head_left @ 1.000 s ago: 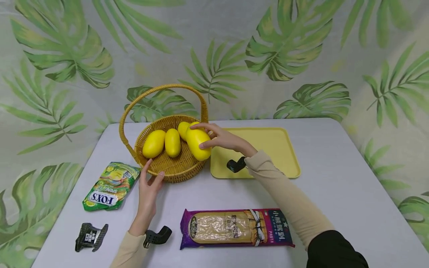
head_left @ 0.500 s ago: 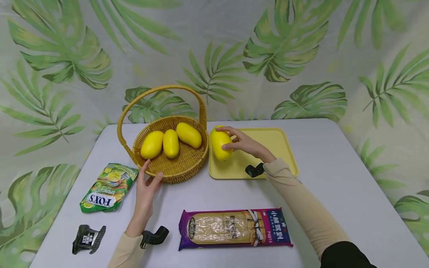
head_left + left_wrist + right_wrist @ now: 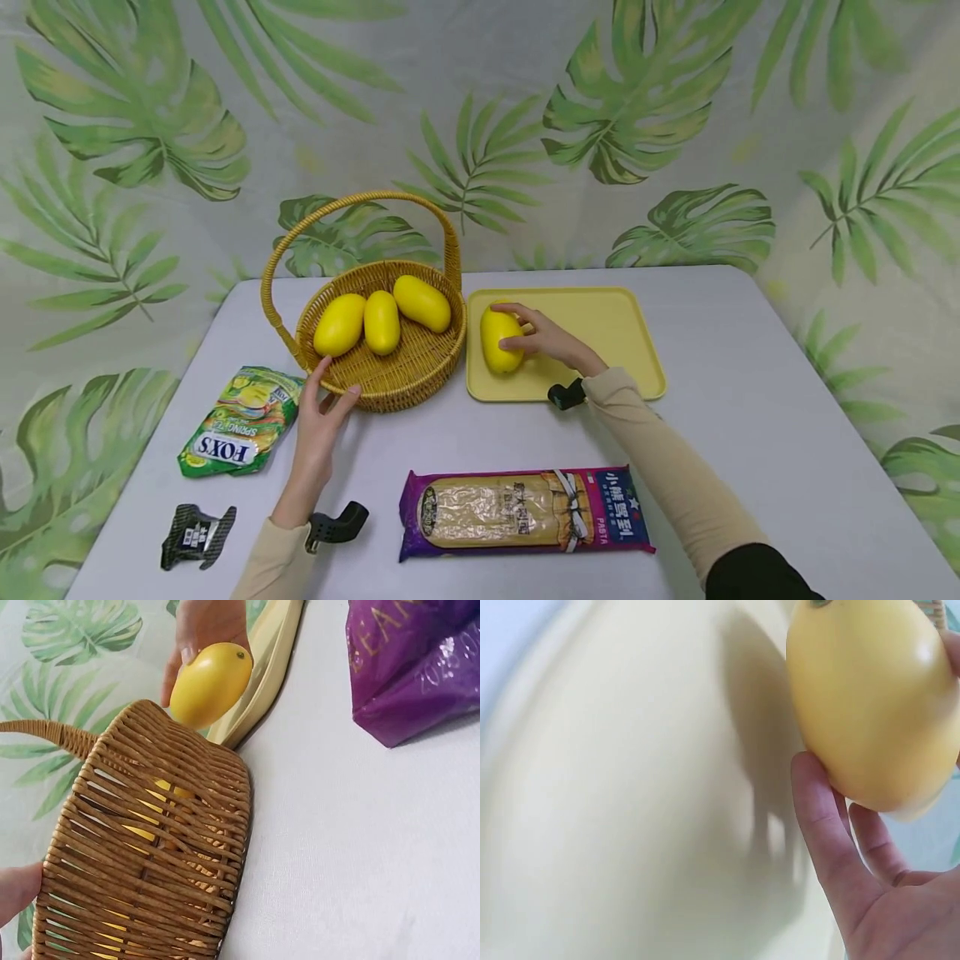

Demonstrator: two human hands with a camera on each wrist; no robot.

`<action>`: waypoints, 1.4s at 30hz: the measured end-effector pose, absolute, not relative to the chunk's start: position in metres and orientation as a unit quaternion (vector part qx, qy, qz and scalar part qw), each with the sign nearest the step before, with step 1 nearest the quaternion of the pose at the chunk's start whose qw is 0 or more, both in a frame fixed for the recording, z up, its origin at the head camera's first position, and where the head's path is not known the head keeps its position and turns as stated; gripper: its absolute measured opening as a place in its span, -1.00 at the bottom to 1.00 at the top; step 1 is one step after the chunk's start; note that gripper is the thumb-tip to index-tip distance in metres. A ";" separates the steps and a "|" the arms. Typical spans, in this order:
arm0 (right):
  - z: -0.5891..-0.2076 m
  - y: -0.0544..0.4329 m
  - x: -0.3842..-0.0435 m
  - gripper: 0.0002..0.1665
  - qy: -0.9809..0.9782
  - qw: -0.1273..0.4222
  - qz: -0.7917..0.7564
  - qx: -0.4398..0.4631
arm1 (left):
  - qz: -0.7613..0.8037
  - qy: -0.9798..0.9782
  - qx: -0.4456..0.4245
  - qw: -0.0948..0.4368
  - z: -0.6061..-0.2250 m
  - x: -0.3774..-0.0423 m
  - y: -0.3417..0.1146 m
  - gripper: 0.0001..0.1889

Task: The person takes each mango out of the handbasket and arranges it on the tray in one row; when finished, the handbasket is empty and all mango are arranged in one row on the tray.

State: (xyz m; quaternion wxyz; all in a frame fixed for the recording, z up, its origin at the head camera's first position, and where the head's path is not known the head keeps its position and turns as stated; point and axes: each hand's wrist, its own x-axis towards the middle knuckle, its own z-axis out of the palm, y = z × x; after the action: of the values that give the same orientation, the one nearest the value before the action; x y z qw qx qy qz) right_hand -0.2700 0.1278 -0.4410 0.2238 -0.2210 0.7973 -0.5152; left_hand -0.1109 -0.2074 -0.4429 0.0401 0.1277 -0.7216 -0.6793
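Note:
In the head view a yellow mango (image 3: 498, 350) is over the left part of a pale yellow tray (image 3: 592, 333). My right hand (image 3: 551, 337) grips it from the right, thumb on the near side. The right wrist view shows the mango (image 3: 870, 697) with fingers around it and a shadow on the tray beside it. To the left stands a woven basket (image 3: 405, 387) with a tall handle, bearing 3 more mangoes (image 3: 422, 302). My left hand (image 3: 321, 425) touches the basket's front left rim, thumb and forefinger spread apart.
A green tea bag (image 3: 240, 421) lies left of the basket, with a small black packet (image 3: 197, 536) below it. Near the front lies a purple pasta package (image 3: 525, 512). A leaf-patterned cloth (image 3: 480, 125) hangs behind the white table (image 3: 765, 433).
My right hand has carried the mango from the basket rightward to the tray and lowered it there. My left hand has stayed at the basket's rim, shifting slightly left.

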 end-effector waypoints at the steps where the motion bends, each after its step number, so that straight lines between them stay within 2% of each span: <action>1: -0.441 0.126 -0.269 -0.27 0.799 0.224 -0.514 -0.220 | -0.679 -0.722 0.128 0.039 -0.443 -0.111 -0.208 -0.26; 9: -0.438 0.114 -0.267 -0.21 0.838 0.196 -0.461 -0.218 | -0.679 -0.722 0.122 0.041 -0.446 -0.111 -0.209 -0.27; 20: -0.437 0.118 -0.270 -0.19 0.834 0.228 -0.454 -0.216 | -0.682 -0.721 0.113 0.044 -0.447 -0.111 -0.207 -0.29; 25: -0.432 0.122 -0.269 -0.21 0.833 0.204 -0.467 -0.217 | -0.679 -0.723 0.119 0.041 -0.447 -0.111 -0.208 -0.29; 35: -0.407 0.116 -0.269 -0.42 0.810 0.093 -0.520 -0.254 | -0.677 -0.725 0.121 0.049 -0.448 -0.109 -0.208 -0.30; 42: -0.392 0.081 -0.270 -0.47 0.776 0.099 -0.532 -0.325 | -0.673 -0.729 0.116 0.054 -0.450 -0.110 -0.208 -0.30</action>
State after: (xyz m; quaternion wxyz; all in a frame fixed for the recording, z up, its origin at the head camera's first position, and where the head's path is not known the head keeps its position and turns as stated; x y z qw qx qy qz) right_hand -0.2698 0.0811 -0.3925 0.0987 -0.3251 0.7758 -0.5317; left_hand -0.1104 -0.2083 -0.4499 0.0536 0.1156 -0.7286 -0.6730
